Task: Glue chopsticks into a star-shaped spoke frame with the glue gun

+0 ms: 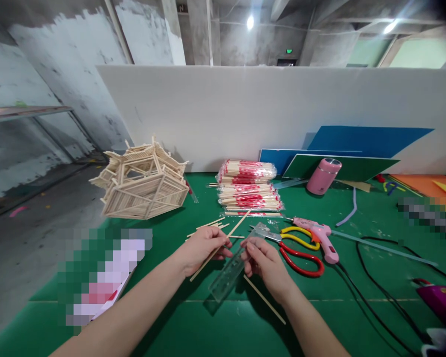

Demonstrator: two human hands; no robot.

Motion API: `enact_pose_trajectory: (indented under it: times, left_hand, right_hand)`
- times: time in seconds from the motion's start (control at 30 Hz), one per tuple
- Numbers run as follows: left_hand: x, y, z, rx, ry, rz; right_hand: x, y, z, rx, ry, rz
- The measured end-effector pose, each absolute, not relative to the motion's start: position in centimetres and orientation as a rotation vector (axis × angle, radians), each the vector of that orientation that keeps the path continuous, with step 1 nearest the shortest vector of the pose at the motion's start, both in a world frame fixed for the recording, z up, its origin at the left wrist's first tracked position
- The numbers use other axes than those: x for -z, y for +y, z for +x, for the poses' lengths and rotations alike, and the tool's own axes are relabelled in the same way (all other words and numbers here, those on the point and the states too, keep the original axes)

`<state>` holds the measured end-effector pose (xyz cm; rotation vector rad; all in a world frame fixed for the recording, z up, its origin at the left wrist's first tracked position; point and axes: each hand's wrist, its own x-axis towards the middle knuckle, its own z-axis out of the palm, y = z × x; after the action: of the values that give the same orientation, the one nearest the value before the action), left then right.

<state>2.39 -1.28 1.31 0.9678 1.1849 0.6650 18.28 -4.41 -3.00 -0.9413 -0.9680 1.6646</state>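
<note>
My left hand [206, 250] is closed around a thin wooden stick [240, 222], which slants up toward the right. Between the fingers of my right hand [264, 265] is a clear plastic ruler [226, 277], tilted above the table. Another wooden stick [265, 301] lies below my right hand. Several loose sticks [211, 224] are scattered just beyond my left hand. Scissors [301, 260] with red and yellow handles lie to the right of the ruler. Beside them rests a pink hot glue gun [325, 240].
A house-like model of wooden sticks [144, 196] stands at the back left. Plastic-wrapped stick bundles [249, 193] lie at the back middle. A pink bottle [323, 177] stands before green and blue boards [371, 141]. A black cord [371, 310] crosses the green table's right side.
</note>
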Motion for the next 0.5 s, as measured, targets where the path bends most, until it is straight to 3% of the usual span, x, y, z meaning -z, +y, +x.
enact_pose_trajectory:
  times: [0.5]
  left_hand:
    - [-1.1, -2.2, 3.1, -0.682, 1.171, 0.967]
  right_hand:
    - [3.1, -4.5, 18.1, -1.643, -1.033, -0.969]
